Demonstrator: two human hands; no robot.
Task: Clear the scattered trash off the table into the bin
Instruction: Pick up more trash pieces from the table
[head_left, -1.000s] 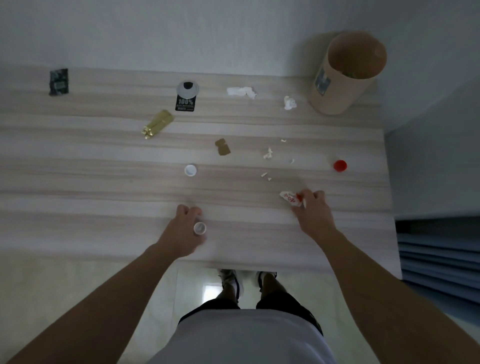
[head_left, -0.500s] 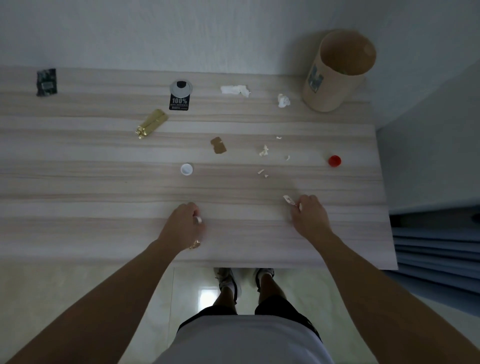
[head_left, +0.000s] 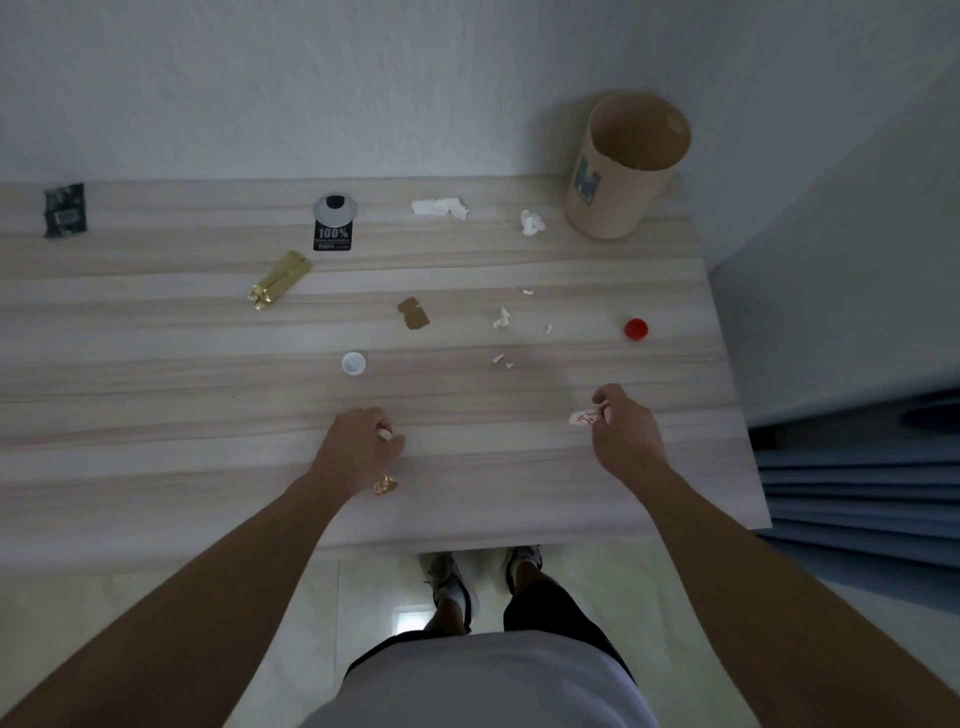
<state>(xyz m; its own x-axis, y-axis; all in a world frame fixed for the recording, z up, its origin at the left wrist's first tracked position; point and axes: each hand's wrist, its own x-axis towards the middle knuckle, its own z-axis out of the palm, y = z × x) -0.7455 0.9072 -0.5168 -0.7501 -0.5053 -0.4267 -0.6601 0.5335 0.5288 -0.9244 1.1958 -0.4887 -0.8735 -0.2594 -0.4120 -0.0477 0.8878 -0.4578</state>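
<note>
My left hand (head_left: 358, 441) is closed around a white bottle cap (head_left: 384, 433) near the table's front edge; only a sliver of the cap shows. A crumpled gold foil scrap (head_left: 385, 485) lies just below that hand. My right hand (head_left: 626, 434) pinches a small white and red wrapper (head_left: 584, 417), lifted a little off the wood. The brown paper bin (head_left: 623, 166) stands upright at the table's far right corner, well beyond both hands. Scattered on the table are a second white cap (head_left: 354, 362), a red cap (head_left: 636, 329), a brown card scrap (head_left: 413, 313) and a gold wrapper (head_left: 280, 279).
At the back lie white tissue wads (head_left: 439, 207) (head_left: 531, 223), a black "100%" tag (head_left: 333, 228) and a dark packet (head_left: 65, 209) far left. Small white crumbs (head_left: 502, 318) dot the middle right. The wooden table (head_left: 156, 405) ends at right beside blue slats (head_left: 857, 483).
My left hand closed over the white cap, uncovering the gold foil scrap beside it. My right hand picked the white and red wrapper up and raised it slightly.
</note>
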